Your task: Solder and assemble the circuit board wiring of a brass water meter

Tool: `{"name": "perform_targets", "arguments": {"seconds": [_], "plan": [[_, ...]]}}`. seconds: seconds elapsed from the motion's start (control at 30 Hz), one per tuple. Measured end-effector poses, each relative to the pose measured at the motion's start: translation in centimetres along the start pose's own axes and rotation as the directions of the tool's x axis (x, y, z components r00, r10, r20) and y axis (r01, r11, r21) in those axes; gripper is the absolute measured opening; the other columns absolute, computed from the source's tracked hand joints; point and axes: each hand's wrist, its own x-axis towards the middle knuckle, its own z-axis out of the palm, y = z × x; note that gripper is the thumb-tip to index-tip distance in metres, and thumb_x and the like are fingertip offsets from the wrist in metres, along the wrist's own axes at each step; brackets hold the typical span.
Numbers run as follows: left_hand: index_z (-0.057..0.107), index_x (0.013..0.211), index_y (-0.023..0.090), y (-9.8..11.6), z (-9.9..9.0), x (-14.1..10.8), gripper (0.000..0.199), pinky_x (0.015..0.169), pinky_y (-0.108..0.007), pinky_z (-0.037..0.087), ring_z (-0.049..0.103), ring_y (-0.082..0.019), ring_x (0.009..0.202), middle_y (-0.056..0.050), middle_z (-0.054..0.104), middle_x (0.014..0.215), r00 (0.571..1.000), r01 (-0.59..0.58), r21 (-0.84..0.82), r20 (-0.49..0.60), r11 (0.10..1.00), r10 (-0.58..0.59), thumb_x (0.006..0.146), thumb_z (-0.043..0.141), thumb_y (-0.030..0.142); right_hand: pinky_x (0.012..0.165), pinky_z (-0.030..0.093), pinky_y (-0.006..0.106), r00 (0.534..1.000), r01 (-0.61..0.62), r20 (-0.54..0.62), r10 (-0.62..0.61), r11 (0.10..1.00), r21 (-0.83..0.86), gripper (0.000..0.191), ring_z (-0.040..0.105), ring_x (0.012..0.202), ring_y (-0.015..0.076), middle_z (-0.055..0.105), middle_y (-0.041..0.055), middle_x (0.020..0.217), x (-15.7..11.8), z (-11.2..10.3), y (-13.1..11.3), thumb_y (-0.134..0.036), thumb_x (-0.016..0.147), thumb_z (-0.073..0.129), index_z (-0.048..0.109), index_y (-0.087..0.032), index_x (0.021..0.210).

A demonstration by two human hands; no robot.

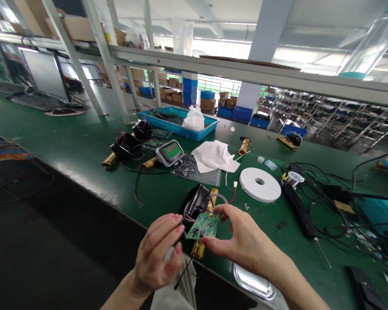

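Note:
My right hand (242,234) grips a green circuit board (203,225) by its edges, thumb at the near side and fingers at the far right corner. To the left of the board, my left hand (161,249) has its fingers curled in; something thin and dark shows at its fingertips, too small to name. Behind and under the board lies a black meter housing (197,200) with grey wires, joined to a brass pipe fitting (198,249). A thin black cable (183,275) hangs down between my hands. The underside of the board is hidden.
A white tape roll (260,185), a white cloth (215,156) and a blue tray (197,134) lie beyond. To the right are a black screwdriver-like tool (299,211) and tangled cables. Other meters (170,153) stand left. A metal-rimmed cover (254,280) lies by the front edge.

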Motion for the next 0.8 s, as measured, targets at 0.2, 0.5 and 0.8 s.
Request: {"name": "perform_targets", "arguments": {"seconds": [0.2,0.5,0.8], "plan": [[0.059,0.101,0.013,-6.2,2.0,0.5,0.039,0.072,-0.034,0.053,0.067,-0.023,0.080,-0.010,0.069,0.090,0.481,0.815,0.110,0.419,0.569,-0.770,0.084,0.041,0.043,0.096,0.042,0.038,0.993,0.104,-0.044,-0.105,0.994,-0.037,0.053,0.051,0.108,0.0204,0.056,0.0067,0.114,-0.6,-1.1,1.0,-0.036,0.069,0.069,0.049,-0.018,0.115],[0.051,0.062,0.018,-5.8,5.1,4.6,0.042,0.049,-0.025,0.036,0.053,-0.016,0.054,0.000,0.056,0.058,0.335,0.772,0.172,0.709,0.612,-0.621,0.071,0.045,0.058,0.092,0.044,0.037,0.974,0.125,-0.184,-0.133,0.991,-0.054,0.049,0.049,0.111,0.0195,0.051,0.0026,0.124,-4.0,-4.0,4.6,-0.037,0.071,0.069,0.047,-0.028,0.114],[0.058,0.096,0.021,-1.2,4.1,8.9,0.026,0.057,-0.028,0.030,0.056,-0.020,0.061,0.000,0.058,0.064,0.485,0.532,0.388,0.590,0.753,-0.646,0.081,0.045,0.038,0.097,0.043,0.039,0.979,0.035,-0.199,-0.042,0.998,-0.042,0.054,0.047,0.118,0.0210,0.050,0.0048,0.128,-8.9,-2.2,9.7,-0.037,0.072,0.070,0.044,-0.028,0.118]]}}
